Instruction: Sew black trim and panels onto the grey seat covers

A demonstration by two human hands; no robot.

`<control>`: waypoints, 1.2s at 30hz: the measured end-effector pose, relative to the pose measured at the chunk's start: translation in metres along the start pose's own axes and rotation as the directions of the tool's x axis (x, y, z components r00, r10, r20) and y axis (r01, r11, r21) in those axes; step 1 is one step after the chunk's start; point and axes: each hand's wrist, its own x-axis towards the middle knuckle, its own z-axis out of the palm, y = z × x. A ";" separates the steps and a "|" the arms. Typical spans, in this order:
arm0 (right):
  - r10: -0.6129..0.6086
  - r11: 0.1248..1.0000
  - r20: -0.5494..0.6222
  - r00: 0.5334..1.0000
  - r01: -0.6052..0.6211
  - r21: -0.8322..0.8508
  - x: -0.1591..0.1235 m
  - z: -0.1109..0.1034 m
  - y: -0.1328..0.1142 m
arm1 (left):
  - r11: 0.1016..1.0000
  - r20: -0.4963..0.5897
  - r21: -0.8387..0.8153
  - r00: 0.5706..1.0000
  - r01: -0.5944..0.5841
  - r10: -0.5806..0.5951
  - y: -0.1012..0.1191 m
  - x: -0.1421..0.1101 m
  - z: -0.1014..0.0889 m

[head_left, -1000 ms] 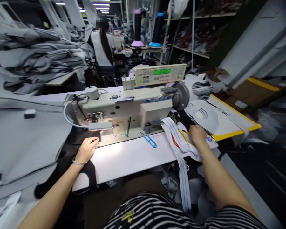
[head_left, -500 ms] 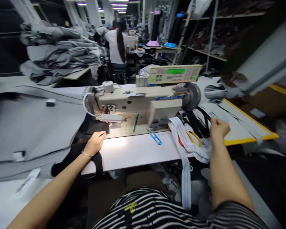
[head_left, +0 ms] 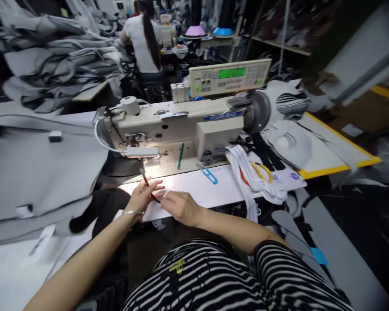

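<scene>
My left hand (head_left: pixel 143 196) and my right hand (head_left: pixel 181 207) meet at the near edge of the white sewing table (head_left: pixel 194 190), in front of the cream sewing machine (head_left: pixel 175 129). Between them runs a thin dark strap (head_left: pixel 148 185) that both hands pinch; its upper end points toward the lit needle area (head_left: pixel 139 144). Black fabric (head_left: pixel 97 207) lies just left of my left hand. A blue thread snipper (head_left: pixel 209 175) rests on the table to the right.
Grey fabric panels (head_left: pixel 39 172) cover the left side. White striped bands (head_left: pixel 249 177) and cut pieces (head_left: pixel 288 144) lie right of the machine on a yellow-edged board (head_left: pixel 340 160). A control panel (head_left: pixel 230 77) sits behind. Another person (head_left: pixel 142 36) sits at the back.
My right hand left the pile on the right and came across to the table's front centre. My left hand pulled back slightly; both now pinch a thin dark strap.
</scene>
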 end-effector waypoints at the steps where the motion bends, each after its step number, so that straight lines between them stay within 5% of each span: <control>1: -0.066 0.997 0.039 0.997 0.065 0.028 0.004 0.010 -0.007 | 0.999 -0.062 -0.018 0.997 0.033 -0.034 0.004 0.004 -0.003; 5: -0.116 0.972 0.101 0.988 0.092 0.218 0.019 0.024 -0.006 | 0.999 -0.207 -0.002 0.977 0.042 -0.041 0.010 0.009 -0.033; 9: 0.038 0.868 0.084 0.996 -0.074 0.490 0.037 0.026 0.019 | 0.989 -0.128 0.083 0.985 0.125 -0.114 0.012 0.000 -0.054; 12: 0.264 0.665 0.196 0.944 -0.325 0.672 0.050 0.034 0.035 | 0.977 -0.042 0.130 0.985 0.169 -0.165 0.016 -0.006 -0.057; 15: 0.440 0.385 0.377 0.815 -0.551 0.741 0.061 0.043 0.039 | 0.967 0.004 0.195 0.985 0.166 -0.170 0.022 -0.010 -0.054; 17: 0.441 0.238 0.466 0.767 -0.601 0.763 0.066 0.047 0.037 | 0.956 0.046 0.245 0.983 0.163 -0.179 0.025 -0.011 -0.052; 21: 0.326 0.046 0.573 0.752 -0.617 0.785 0.072 0.049 0.030 | 0.940 0.075 0.291 0.975 0.178 -0.208 0.025 -0.010 -0.051; 31: 0.450 0.073 0.514 0.731 -0.603 0.794 0.076 0.063 0.029 | 0.935 0.147 0.339 0.975 0.108 -0.166 0.023 -0.006 -0.055; 36: 0.398 0.188 0.487 0.777 -0.589 0.786 0.075 0.067 0.030 | 0.925 0.152 0.365 0.973 0.106 -0.172 0.023 -0.005 -0.054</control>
